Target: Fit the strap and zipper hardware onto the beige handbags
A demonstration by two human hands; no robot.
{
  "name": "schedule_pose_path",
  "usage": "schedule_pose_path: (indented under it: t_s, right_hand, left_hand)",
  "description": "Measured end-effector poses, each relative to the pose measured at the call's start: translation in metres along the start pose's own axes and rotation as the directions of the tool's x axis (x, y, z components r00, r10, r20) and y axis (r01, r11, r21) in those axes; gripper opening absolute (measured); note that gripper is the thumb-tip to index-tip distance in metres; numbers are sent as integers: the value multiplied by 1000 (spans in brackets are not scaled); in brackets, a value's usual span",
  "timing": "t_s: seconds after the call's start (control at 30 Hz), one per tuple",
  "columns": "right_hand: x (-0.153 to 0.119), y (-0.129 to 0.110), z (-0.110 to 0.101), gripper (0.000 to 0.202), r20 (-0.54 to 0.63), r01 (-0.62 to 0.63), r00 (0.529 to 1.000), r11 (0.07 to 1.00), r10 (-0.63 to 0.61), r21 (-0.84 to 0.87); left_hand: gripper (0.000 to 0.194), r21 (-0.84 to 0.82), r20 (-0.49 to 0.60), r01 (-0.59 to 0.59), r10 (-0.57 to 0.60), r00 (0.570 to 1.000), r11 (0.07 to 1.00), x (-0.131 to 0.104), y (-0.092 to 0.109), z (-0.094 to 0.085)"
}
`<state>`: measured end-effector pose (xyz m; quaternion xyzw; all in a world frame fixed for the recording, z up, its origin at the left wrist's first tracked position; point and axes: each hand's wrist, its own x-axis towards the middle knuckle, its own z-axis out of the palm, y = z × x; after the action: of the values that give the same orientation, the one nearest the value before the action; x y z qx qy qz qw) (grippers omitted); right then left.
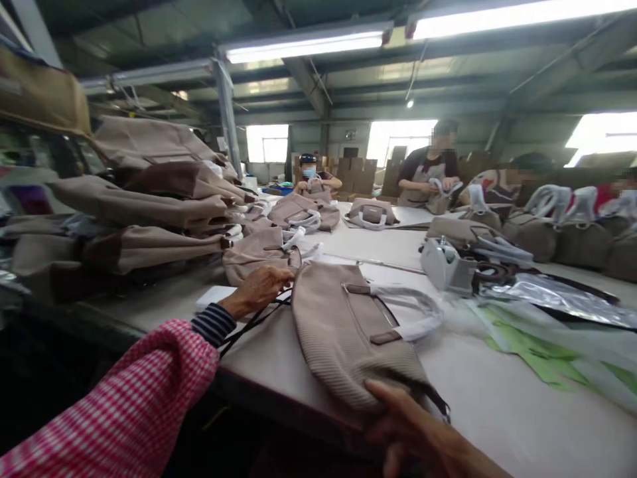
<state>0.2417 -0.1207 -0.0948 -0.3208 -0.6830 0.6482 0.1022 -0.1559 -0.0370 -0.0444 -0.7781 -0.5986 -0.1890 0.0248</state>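
A taupe ribbed handbag (338,318) lies on its side at the table's front edge. Its two handles (418,315) are wrapped in clear plastic and point right. With fingers closed, my left hand (261,290) pinches the bag's far left edge. Dark cords (253,323) run below that hand. My right hand (403,425) touches the near end of the bag with its fingers apart, one on the fabric and the others lower. Motion blurs the lower fingers somewhat.
Stacked taupe bags (149,199) rise at the left. More bags (298,212) lie along the table (378,249). A white device (448,265), green sheets (532,352) and clear plastic are at the right. Several people, including one standing person (423,166), work across the table.
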Motion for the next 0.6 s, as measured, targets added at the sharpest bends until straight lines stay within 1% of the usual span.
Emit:
schedule_pose_path:
  t_s: [0.07,0.13,0.2,0.27,0.3,0.33,0.37,0.4,0.43,0.47,0.5,0.53,0.57,0.6]
  right_hand:
    - [-3,-3,2,99,57,24,998,1000,-25,18]
    - [-1,-6,1,98,94,51,994,999,-53,17]
    - [3,-8,-1,99,129,89,987,995,-93,40]
    - [4,-12,-5,99,171,130,974,984,-149,118]
    - [2,-16,-8,93,191,127,969,978,-158,163]
    - [-2,-21,-14,81,202,105,969,975,-144,194]
    - [-7,-27,-21,66,201,80,972,975,-123,209]
    - [-12,-32,-31,50,180,54,980,981,-88,186]
    - [-16,-35,-43,40,119,57,990,989,-74,135]
    - [-19,-35,-57,36,24,85,996,995,-86,49]
    - [-20,-32,-71,36,-111,107,987,990,-116,-91]
    - [-19,-26,-85,38,-247,113,953,960,-179,-258]
    - [-16,-18,-98,39,-357,84,898,895,-259,-438]
    - [-11,-8,-109,41,-411,38,843,802,-346,-596]
  left_hand:
    - [35,-21,29,14,-13,999,1000,8,12,0]
    - [39,-42,47,58,-56,997,997,14,25,-1]
    - [45,-42,74,149,-145,987,988,18,35,1]
    - [60,8,117,248,-247,962,969,20,41,8]
    - [65,44,137,280,-283,949,959,20,42,12]
    - [65,79,151,293,-302,941,953,19,41,16]
    - [63,103,158,296,-309,938,950,19,40,20]
    - [60,114,159,293,-309,938,949,19,38,23]
    - [58,122,156,284,-301,941,951,19,37,24]
    - [57,132,150,269,-288,946,954,20,37,24]
    - [56,143,142,251,-271,952,957,21,37,23]
    - [54,155,126,222,-242,962,963,23,39,21]
    - [52,166,104,176,-195,975,970,26,43,18]
    - [48,172,83,112,-127,988,979,27,49,14]
